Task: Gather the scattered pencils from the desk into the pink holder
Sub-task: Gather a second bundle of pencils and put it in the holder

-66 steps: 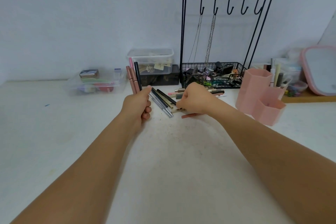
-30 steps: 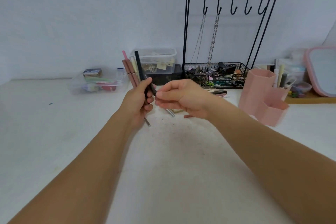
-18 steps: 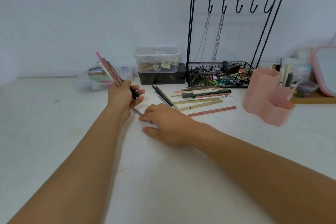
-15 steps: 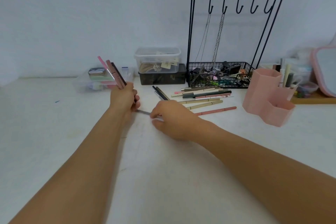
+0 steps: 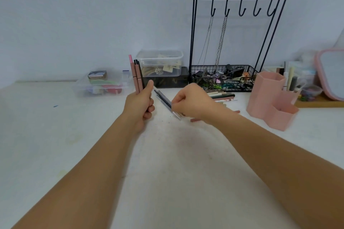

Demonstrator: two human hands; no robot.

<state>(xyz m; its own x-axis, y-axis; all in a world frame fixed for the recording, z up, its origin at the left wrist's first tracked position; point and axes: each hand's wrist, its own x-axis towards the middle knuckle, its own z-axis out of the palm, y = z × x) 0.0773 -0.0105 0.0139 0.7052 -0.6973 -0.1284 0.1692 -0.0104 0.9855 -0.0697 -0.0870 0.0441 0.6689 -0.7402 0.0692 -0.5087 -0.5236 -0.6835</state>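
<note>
Above the worktop [image 5: 167, 154], the right hand [image 5: 191, 102] pinches dark pencils [image 5: 164, 101] slanting up-left toward the left hand [image 5: 139, 106], whose fingers grip an upright bundle [image 5: 136, 76].

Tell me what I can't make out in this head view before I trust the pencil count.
- Loose pencils on the desk: the right hand covers part of the pile.
- Bundle in the left hand: lower ends hidden inside the grip, exact number unclear.
- Pink holder: the compartment interiors mostly face away.
- Pink-framed mirror: cut off by the right edge.
</note>
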